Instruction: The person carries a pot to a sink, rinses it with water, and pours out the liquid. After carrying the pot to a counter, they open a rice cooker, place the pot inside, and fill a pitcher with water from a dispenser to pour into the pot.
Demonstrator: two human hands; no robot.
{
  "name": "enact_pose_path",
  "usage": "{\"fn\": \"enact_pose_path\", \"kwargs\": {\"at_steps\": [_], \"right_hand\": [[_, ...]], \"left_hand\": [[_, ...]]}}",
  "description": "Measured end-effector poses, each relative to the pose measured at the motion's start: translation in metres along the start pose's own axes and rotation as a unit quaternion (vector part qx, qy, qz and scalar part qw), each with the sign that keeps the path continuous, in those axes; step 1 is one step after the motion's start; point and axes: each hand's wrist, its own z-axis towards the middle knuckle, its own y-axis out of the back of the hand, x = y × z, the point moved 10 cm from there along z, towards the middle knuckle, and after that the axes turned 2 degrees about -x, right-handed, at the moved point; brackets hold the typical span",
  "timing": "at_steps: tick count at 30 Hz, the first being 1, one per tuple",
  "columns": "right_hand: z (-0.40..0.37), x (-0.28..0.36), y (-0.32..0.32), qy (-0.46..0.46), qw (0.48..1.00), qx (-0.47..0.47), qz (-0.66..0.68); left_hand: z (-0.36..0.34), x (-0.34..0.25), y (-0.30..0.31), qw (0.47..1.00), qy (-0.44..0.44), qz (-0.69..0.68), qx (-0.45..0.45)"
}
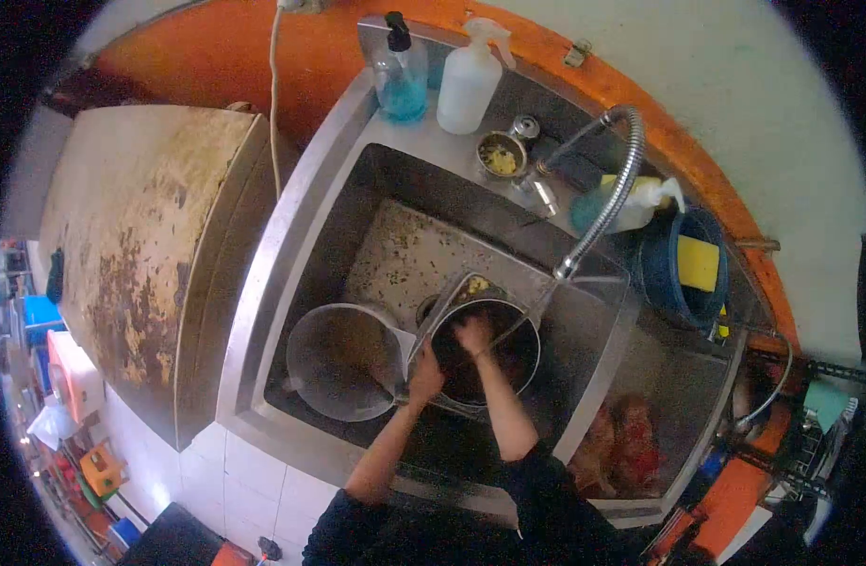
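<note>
My left hand [426, 376] is closed around the near left edge of a dark metal pot [536, 347], which is tilted in the sink basin [301, 274]. Inside the pot is my right hand [473, 337], blurred at the fingers; whether it holds anything I cannot make out. A thin stream of water runs from the faucet [631, 170] toward the pot. Left of the pot lies a large translucent round container [343, 363], close to my left hand. Behind the pot a small square metal strainer [475, 283] holds yellowish scraps.
Spray bottles [469, 85], a soap pump bottle [631, 206] and a drain basket [502, 154] line the back ledge. A blue bucket [668, 278] with a yellow sponge [699, 264] stands right. Reddish bags [631, 439] lie in the second basin. A worn box [150, 255] stands left.
</note>
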Motion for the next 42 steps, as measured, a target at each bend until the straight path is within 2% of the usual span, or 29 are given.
{"fn": "enact_pose_path", "kwargs": {"at_steps": [1,2,4,5,7,8,10,11,13,15,16,19,20,22,23,24,25,26,27,28,29,31,32,34,36,38,39,41,42], "right_hand": [[-0.003,0.015,-0.016,0.065,0.994,0.027,-0.083],[-0.011,0.015,-0.027,0.063,0.994,0.026,-0.084],[-0.030,0.015,-0.059,0.157,0.946,-0.027,-0.283],[-0.037,0.009,-0.056,0.156,0.946,-0.026,-0.283],[-0.088,0.048,-0.034,0.290,0.862,0.098,-0.404],[-0.087,0.039,-0.037,0.288,0.863,0.098,-0.403],[-0.081,0.019,-0.064,0.367,0.827,0.011,-0.425],[-0.065,-0.010,-0.092,0.367,0.828,0.009,-0.425],[-0.029,-0.049,-0.124,0.349,0.927,0.022,-0.139],[-0.022,-0.017,-0.080,0.291,0.920,0.039,-0.260],[-0.016,-0.003,-0.058,0.254,0.926,0.055,-0.275],[-0.002,-0.003,-0.017,0.161,0.967,0.061,-0.189],[-0.006,0.000,-0.015,0.160,0.967,0.060,-0.188],[-0.002,-0.041,-0.007,0.000,1.000,0.001,-0.010],[-0.010,-0.042,-0.009,0.001,1.000,0.000,-0.011],[-0.026,-0.032,0.013,-0.023,0.997,-0.058,-0.045],[-0.038,-0.030,0.024,-0.047,0.989,-0.115,-0.078],[-0.046,-0.024,0.021,-0.048,0.989,-0.115,-0.080],[-0.051,-0.034,0.005,-0.096,0.990,-0.075,-0.067],[-0.057,-0.040,-0.006,-0.143,0.988,-0.035,-0.054],[-0.060,-0.037,-0.008,-0.143,0.988,-0.035,-0.056],[-0.069,-0.012,-0.039,-0.031,0.984,0.116,-0.135],[-0.047,-0.006,-0.056,0.083,0.973,0.021,-0.216],[-0.023,-0.019,-0.107,0.235,0.845,-0.249,-0.412],[0.017,-0.025,-0.082,0.198,0.917,-0.053,-0.342],[-0.013,0.021,-0.003,0.142,0.908,0.123,-0.374],[-0.012,0.005,0.001,0.145,0.907,0.124,-0.375],[-0.002,-0.035,0.040,0.062,0.992,-0.015,-0.104],[-0.011,-0.036,0.041,0.064,0.992,-0.011,-0.106]], "left_hand": [[0.003,0.003,-0.003,1.000,-0.002,0.000,0.002],[0.006,0.008,-0.007,1.000,-0.005,-0.001,0.010],[0.006,0.007,-0.010,1.000,-0.007,-0.002,0.022],[0.004,0.004,-0.005,1.000,-0.005,-0.001,0.006],[0.003,0.002,-0.001,1.000,-0.005,0.001,-0.007],[0.003,0.001,-0.004,1.000,-0.009,0.018,0.009],[0.002,-0.003,-0.001,0.999,-0.016,0.037,0.023],[0.000,-0.003,-0.001,0.999,-0.005,0.002,0.053],[0.001,0.003,-0.011,0.996,0.001,-0.030,0.083],[0.003,0.018,-0.022,0.996,-0.045,0.079,-0.005],[0.002,0.018,-0.022,0.996,-0.047,0.079,-0.004],[-0.004,0.011,-0.014,0.989,-0.096,0.090,-0.063],[-0.001,0.020,-0.019,0.992,-0.068,0.099,-0.038],[0.001,0.010,-0.011,0.993,-0.041,0.106,-0.014],[-0.001,0.008,-0.008,0.996,0.033,0.064,0.048],[-0.006,0.008,-0.009,0.988,0.107,0.020,0.108],[-0.007,0.019,-0.019,0.988,0.107,0.019,0.109],[-0.004,0.015,-0.016,0.998,0.034,0.044,0.044],[-0.001,0.012,-0.014,0.997,-0.040,0.068,-0.021],[0.003,0.017,-0.017,0.997,-0.040,0.066,-0.021],[0.009,0.025,-0.024,0.999,-0.031,0.025,0.002],[0.011,0.026,-0.030,0.999,-0.023,-0.018,0.025],[0.008,0.020,-0.024,0.999,-0.045,0.017,-0.005],[0.002,0.009,-0.013,0.996,-0.066,0.053,-0.034],[0.003,0.006,-0.011,0.999,-0.053,0.004,-0.011],[0.002,0.003,-0.006,0.998,-0.061,0.023,-0.021],[0.001,-0.002,-0.001,0.996,-0.069,0.040,-0.031],[-0.001,-0.011,0.008,0.999,-0.038,0.031,-0.014],[-0.004,-0.009,0.006,1.000,-0.009,0.022,0.006]]}}
